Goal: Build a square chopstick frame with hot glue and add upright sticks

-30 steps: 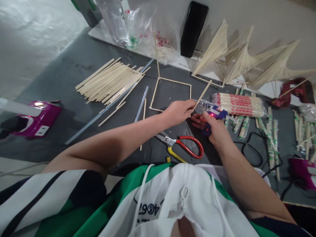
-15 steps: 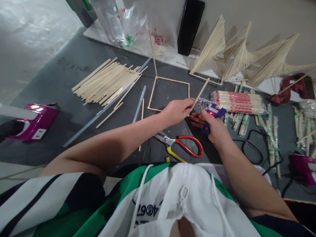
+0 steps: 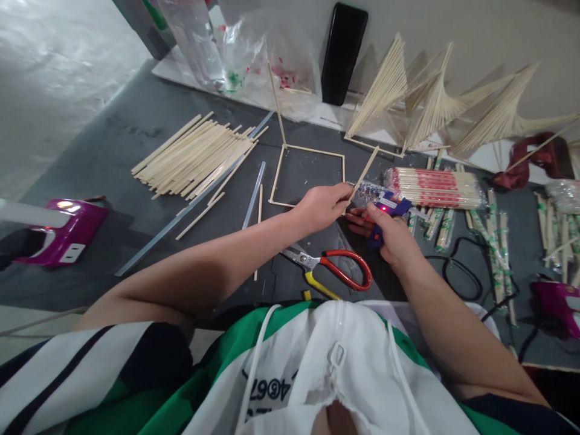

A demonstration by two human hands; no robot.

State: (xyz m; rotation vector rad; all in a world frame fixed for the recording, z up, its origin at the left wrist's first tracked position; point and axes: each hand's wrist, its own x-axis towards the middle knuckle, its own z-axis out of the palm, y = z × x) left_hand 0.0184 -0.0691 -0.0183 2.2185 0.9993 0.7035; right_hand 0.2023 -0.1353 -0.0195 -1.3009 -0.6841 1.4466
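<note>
Pinched in my left hand (image 3: 322,206) is a thin wooden stick (image 3: 366,169), held tilted at the near right corner of a square stick frame (image 3: 312,148). The fingers hide that corner. My right hand (image 3: 393,234) grips a blue glue gun (image 3: 393,205) with a small red light lit, its nozzle end towards the same corner. One upright stick (image 3: 276,104) rises from the frame's far left corner. Just below the hands lie scissors (image 3: 347,266) with red handles.
Loose sticks (image 3: 190,158) and a long glue stick (image 3: 181,220) lie to the left. Wrapped chopsticks (image 3: 437,187) are at the right, with a finished-looking stick structure (image 3: 435,99) behind them. A black phone (image 3: 344,54) leans at the back. Purple lamp bases (image 3: 67,232) stand on both sides.
Both hands, the held stick and the glue gun keep nearly the same places. The whole view has shifted slightly.
</note>
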